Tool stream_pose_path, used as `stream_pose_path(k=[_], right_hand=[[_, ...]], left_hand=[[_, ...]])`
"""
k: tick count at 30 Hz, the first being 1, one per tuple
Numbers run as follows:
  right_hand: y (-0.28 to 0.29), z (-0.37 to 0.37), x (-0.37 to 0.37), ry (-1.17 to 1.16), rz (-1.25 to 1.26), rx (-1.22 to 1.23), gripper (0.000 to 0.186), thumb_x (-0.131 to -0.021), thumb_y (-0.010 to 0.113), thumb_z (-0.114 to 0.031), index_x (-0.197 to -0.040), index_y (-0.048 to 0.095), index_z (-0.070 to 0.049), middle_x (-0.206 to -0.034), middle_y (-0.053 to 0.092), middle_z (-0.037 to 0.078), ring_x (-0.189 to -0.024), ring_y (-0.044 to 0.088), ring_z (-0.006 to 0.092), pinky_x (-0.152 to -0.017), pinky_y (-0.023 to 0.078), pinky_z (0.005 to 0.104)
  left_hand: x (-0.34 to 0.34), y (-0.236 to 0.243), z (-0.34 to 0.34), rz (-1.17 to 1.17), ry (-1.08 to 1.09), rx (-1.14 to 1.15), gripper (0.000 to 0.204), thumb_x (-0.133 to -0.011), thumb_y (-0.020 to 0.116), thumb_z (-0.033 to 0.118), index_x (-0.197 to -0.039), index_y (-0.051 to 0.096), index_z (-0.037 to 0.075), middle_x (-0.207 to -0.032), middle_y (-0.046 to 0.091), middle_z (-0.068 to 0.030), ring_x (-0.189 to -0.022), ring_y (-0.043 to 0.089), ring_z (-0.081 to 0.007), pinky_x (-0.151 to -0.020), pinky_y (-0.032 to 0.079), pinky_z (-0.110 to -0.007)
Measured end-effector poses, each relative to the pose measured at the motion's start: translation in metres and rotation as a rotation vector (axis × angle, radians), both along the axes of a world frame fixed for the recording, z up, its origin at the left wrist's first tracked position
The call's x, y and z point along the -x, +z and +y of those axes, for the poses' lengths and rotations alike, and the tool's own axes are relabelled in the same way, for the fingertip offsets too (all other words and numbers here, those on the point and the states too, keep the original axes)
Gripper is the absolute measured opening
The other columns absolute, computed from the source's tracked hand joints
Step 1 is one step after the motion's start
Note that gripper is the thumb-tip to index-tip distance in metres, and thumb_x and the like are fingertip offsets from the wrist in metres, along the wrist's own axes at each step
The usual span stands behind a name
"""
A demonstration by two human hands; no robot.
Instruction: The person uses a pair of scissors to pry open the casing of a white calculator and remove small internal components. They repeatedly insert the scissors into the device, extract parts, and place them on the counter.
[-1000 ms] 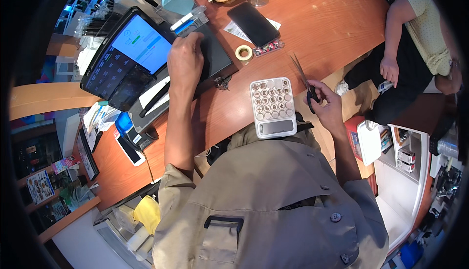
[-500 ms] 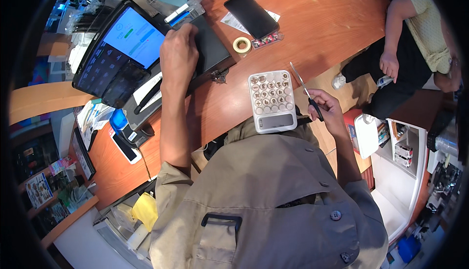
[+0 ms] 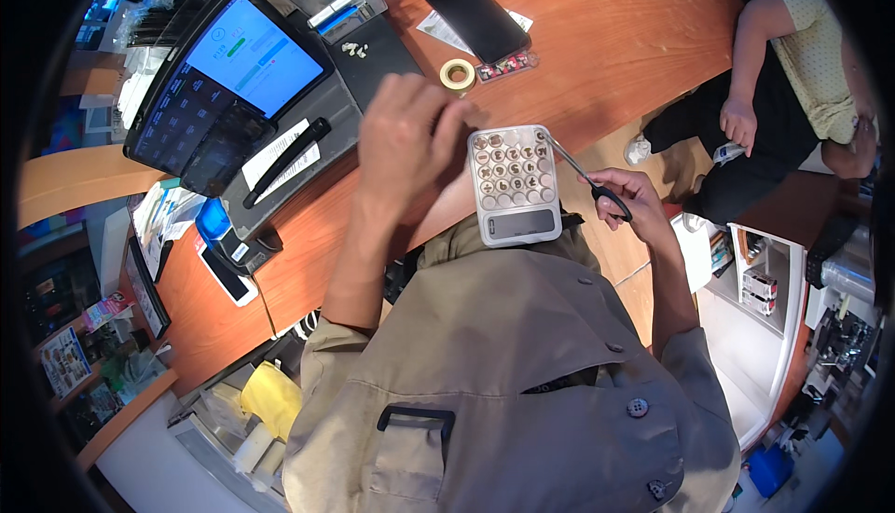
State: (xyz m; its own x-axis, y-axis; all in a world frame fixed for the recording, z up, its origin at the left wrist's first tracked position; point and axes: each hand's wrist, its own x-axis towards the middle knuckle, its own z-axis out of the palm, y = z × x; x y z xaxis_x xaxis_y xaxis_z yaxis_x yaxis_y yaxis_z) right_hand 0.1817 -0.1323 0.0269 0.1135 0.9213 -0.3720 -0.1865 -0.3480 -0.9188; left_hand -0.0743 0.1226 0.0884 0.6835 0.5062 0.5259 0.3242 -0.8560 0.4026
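Note:
My right hand [image 3: 626,202] grips a pair of scissors [image 3: 604,198] by the black handles. The thin metal blades point up and left, reaching the top right corner of a white calculator [image 3: 519,224] with round brown-and-white keys. That calculator lies at the table's near edge, close to my lap, its dark display toward me. My left hand [image 3: 410,131] is in the air just left of the calculator. Its fingers look bent but are smeared by motion, so whether anything is in them is unclear. Small whitish bits [image 3: 354,49] lie on the black box [image 3: 373,70] beyond it.
A tablet-like screen [image 3: 252,56] stands at the left, near a black pen-like bar [image 3: 287,161] on paper. A tape roll [image 3: 457,75], a dark phone [image 3: 477,19] and a case of coloured pieces [image 3: 508,66] lie farther back. Another person [image 3: 778,66] sits at the right.
My left hand has moved from the black box toward the calculator, uncovering the whitish bits. The scissors have tilted left, their tips now at the calculator's corner.

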Motion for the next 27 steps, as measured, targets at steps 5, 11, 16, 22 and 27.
stream_pose_path(k=[5,11,16,22,27], right_hand=[[0.005,0.009,-0.011,0.050,0.027,0.037,0.047,-0.092,0.077,-0.023,-0.130,0.069,0.004,-0.067,0.062,0.003,-0.050,0.051,0.0072,-0.049,0.036,0.0227],[0.023,0.022,-0.018,0.107,-0.069,0.121,0.045,-0.091,0.078,-0.021,-0.127,0.071,0.004,-0.065,0.060,0.001,-0.049,0.050,0.0064,-0.049,0.035,0.0222],[0.027,0.034,-0.013,0.130,-0.136,0.098,0.040,-0.091,0.077,-0.017,-0.126,0.072,0.003,-0.066,0.061,0.001,-0.050,0.051,0.0055,-0.050,0.036,0.0222],[0.030,0.040,-0.009,0.155,-0.244,0.113,0.040,-0.091,0.076,-0.011,-0.129,0.072,0.001,-0.065,0.060,-0.001,-0.051,0.049,0.0042,-0.050,0.035,0.0225],[0.038,0.043,-0.005,0.177,-0.386,0.155,0.042,-0.090,0.081,-0.010,-0.130,0.073,-0.002,-0.064,0.053,-0.005,-0.054,0.044,0.0031,-0.051,0.034,0.0238]], left_hand=[[-0.025,-0.046,-0.056,0.008,-0.189,0.146,0.020,-0.085,0.079,0.012,-0.105,0.078,0.007,-0.119,0.065,-0.0099,-0.107,0.056,-0.0334,-0.093,0.049,-0.045],[-0.029,-0.075,-0.077,-0.028,-0.090,0.132,0.027,-0.084,0.079,0.012,-0.110,0.077,0.006,-0.132,0.059,-0.0132,-0.117,0.049,-0.0379,-0.102,0.043,-0.047],[-0.028,-0.079,-0.077,-0.027,-0.071,0.123,0.028,-0.084,0.077,0.013,-0.112,0.076,0.006,-0.137,0.056,-0.0144,-0.121,0.046,-0.0390,-0.106,0.039,-0.049],[-0.027,-0.079,-0.075,-0.017,-0.072,0.133,0.029,-0.084,0.077,0.013,-0.113,0.077,0.007,-0.140,0.055,-0.0148,-0.123,0.046,-0.0389,-0.107,0.039,-0.050],[-0.026,-0.080,-0.075,-0.022,-0.061,0.122,0.030,-0.083,0.078,0.012,-0.113,0.078,0.008,-0.141,0.056,-0.0145,-0.124,0.047,-0.0380,-0.107,0.038,-0.049]])
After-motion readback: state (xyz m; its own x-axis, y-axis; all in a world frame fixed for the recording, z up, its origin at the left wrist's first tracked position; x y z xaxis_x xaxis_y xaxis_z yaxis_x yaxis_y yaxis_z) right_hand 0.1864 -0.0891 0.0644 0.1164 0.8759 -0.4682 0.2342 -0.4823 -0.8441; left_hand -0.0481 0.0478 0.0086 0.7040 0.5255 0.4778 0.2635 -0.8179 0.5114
